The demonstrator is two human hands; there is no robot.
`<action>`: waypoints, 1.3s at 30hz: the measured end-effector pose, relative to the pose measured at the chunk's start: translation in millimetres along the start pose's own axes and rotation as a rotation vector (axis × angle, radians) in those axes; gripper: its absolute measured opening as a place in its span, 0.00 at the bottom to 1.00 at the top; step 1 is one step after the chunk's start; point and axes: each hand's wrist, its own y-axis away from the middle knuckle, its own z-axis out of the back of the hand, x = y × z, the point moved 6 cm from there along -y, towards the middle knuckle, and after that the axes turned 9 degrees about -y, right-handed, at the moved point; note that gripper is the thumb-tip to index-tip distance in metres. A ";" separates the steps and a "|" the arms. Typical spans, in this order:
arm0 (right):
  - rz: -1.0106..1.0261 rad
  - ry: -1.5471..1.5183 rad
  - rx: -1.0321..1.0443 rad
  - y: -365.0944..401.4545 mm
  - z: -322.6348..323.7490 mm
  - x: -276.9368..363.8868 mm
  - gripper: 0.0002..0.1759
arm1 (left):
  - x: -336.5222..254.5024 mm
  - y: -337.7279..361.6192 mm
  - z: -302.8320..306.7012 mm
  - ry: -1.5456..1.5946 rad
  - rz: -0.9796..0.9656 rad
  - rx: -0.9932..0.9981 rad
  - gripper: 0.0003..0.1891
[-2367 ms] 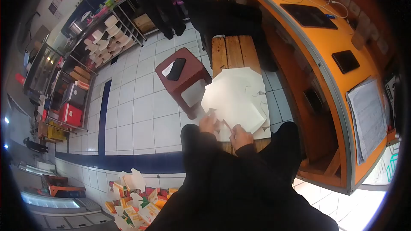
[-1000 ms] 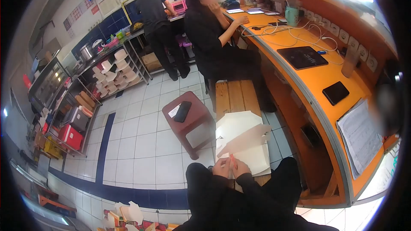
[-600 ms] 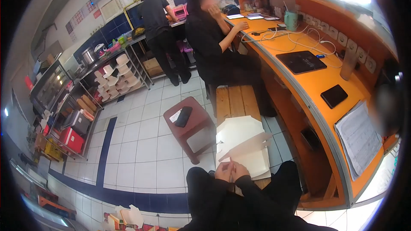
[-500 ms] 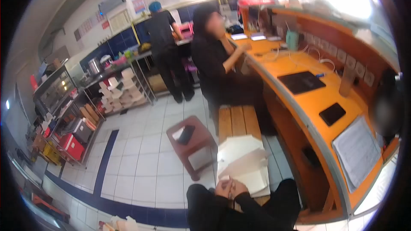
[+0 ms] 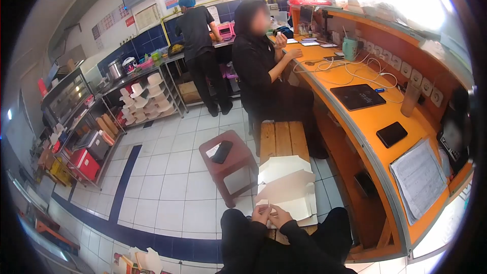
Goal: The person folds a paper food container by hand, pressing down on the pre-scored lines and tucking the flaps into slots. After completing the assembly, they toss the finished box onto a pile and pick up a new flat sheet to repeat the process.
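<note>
A white cardboard food box stands with its lid raised on the slatted wooden bench, between my knees. My left hand is closed on a folded flap at the box's near left corner. Right beside it, my right hand pinches the near edge of the same box. Both sets of fingers almost meet at this corner, and they partly cover the fold. The far and right walls of the box lean up, partly folded.
A maroon stool holding a dark phone stands left of the bench. On the right runs an orange counter with a laptop, papers and cables. A seated person is ahead; another stands behind. White boxes fill a rack.
My hands have parted slightly, and the flap now shows above the left fingers. The seated person's raised hand has moved away from the face. The view has shifted a little.
</note>
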 end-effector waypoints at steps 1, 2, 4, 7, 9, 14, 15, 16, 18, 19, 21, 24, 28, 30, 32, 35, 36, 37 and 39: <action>0.031 -0.010 0.006 0.4 -0.5 0.4 0.32 | -1.0 -1.6 0.0 -0.012 -0.048 -0.005 0.18; 0.027 -0.008 0.014 1.0 -0.5 -1.4 0.32 | -1.3 -2.0 0.4 -0.023 -0.094 -0.012 0.18; 0.131 0.056 -0.044 2.7 6.4 19.9 0.31 | -21.5 10.9 2.6 0.003 -0.088 -0.020 0.18; 0.309 0.081 -0.183 1.5 56.7 90.9 0.15 | -1.8 5.5 -1.5 0.028 -0.024 -0.013 0.16; 0.484 0.114 -0.390 27.3 116.7 198.2 0.06 | -10.5 9.6 2.2 -0.030 -0.015 -0.077 0.16; 1.039 0.010 -1.051 178.2 246.4 352.5 0.13 | -39.0 16.7 19.9 -0.361 -0.070 -0.285 0.14; 1.100 0.313 -1.161 210.0 241.6 383.2 0.14 | -17.8 6.8 19.4 -0.320 -0.075 -0.293 0.14; 1.152 0.608 -1.305 241.4 235.5 411.9 0.14 | 3.2 -4.4 20.0 -0.345 -0.123 -0.291 0.13; 1.488 0.154 -1.017 282.2 236.5 429.7 0.19 | -37.2 8.9 19.8 -0.363 -0.099 -0.271 0.12; 1.567 0.010 -0.921 293.8 236.0 432.1 0.24 | -44.5 14.5 16.3 -0.327 -0.062 -0.243 0.12; 1.517 0.166 -0.809 283.8 227.7 433.2 0.24 | -32.2 9.8 14.7 -0.350 -0.104 -0.226 0.11; 1.398 0.003 -0.814 239.5 246.6 381.1 0.18 | -55.9 20.1 7.3 -0.260 -0.119 -0.214 0.12; 0.679 -0.258 -0.951 106.2 227.7 267.0 0.09 | -65.5 24.7 10.9 -0.259 -0.093 -0.251 0.11; 0.398 0.023 -0.732 38.5 211.4 192.9 0.12 | -74.7 26.3 14.7 -0.499 -0.152 -0.312 0.09; 0.042 0.217 -0.640 -1.6 203.1 83.0 0.12 | -93.1 30.1 11.1 -0.658 -0.403 -0.358 0.08; -0.128 0.338 -0.555 -23.6 187.6 -15.5 0.19 | -133.5 46.8 -19.2 -0.755 -0.734 -0.245 0.08; -0.108 0.354 -0.518 -31.8 182.3 -42.0 0.21 | -124.2 41.8 -36.1 -0.630 -0.656 -0.118 0.07; -0.086 0.368 -0.479 -38.4 177.4 -59.9 0.22 | -123.6 43.0 -56.6 -0.565 -0.537 0.027 0.07; -0.169 0.125 -0.461 -46.4 169.3 -77.0 0.22 | -121.4 38.2 -93.3 -0.673 -0.323 0.184 0.16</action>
